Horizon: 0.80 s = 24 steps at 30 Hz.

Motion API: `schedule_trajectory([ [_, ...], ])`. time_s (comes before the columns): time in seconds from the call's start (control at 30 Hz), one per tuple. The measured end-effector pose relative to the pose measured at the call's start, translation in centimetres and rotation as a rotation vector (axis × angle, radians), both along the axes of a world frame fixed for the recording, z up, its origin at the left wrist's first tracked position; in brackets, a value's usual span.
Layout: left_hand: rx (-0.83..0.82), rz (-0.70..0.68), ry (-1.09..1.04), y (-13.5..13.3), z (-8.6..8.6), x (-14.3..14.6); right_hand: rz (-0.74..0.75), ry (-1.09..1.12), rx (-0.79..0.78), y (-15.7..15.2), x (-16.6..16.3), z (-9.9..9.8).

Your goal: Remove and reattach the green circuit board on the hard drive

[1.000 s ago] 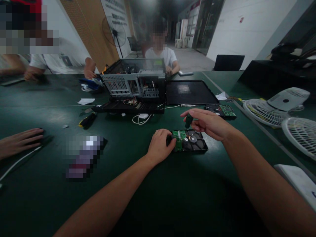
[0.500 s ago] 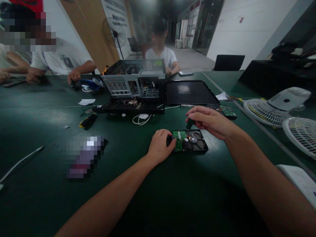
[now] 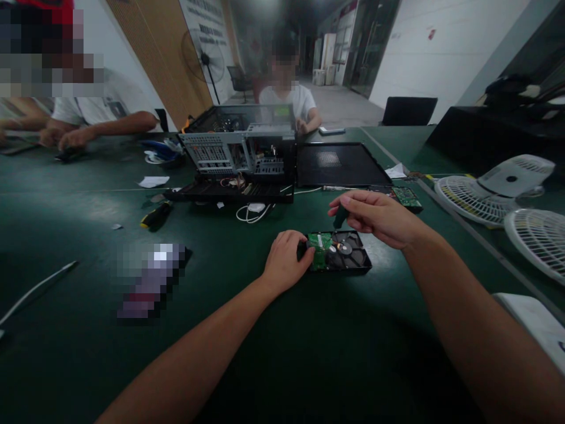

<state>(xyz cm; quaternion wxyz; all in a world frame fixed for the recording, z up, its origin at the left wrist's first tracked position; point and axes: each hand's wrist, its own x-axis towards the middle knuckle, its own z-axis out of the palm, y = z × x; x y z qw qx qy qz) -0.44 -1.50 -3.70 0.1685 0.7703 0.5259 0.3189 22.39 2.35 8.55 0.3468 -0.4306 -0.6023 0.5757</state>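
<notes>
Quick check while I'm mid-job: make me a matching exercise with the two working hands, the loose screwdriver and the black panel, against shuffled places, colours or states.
1. Left hand
2. Right hand
3. Loose screwdriver
4. Black panel

A. Yellow and black
B. Lying right of the computer case
C. Gripping a dark tool handle
D. Holding one end of the hard drive

Pairs: 1-D, 2-C, 3-A, 4-B

Wall lettering point(image 3: 212, 33) is too blurred to read.
</notes>
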Motion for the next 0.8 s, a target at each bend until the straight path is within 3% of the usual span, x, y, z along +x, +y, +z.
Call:
schedule_trajectory([
  [0.33, 0.004, -0.003, -0.004, -0.01, 0.04, 0.03, -0.027, 0.062, -0.103, 0.30, -0.02, 0.22],
  [0.8, 0.002, 0.003, -0.002, 0.07, -0.21, 0.05, 0.004, 0.037, -0.055, -0.19, -0.06, 0.55],
])
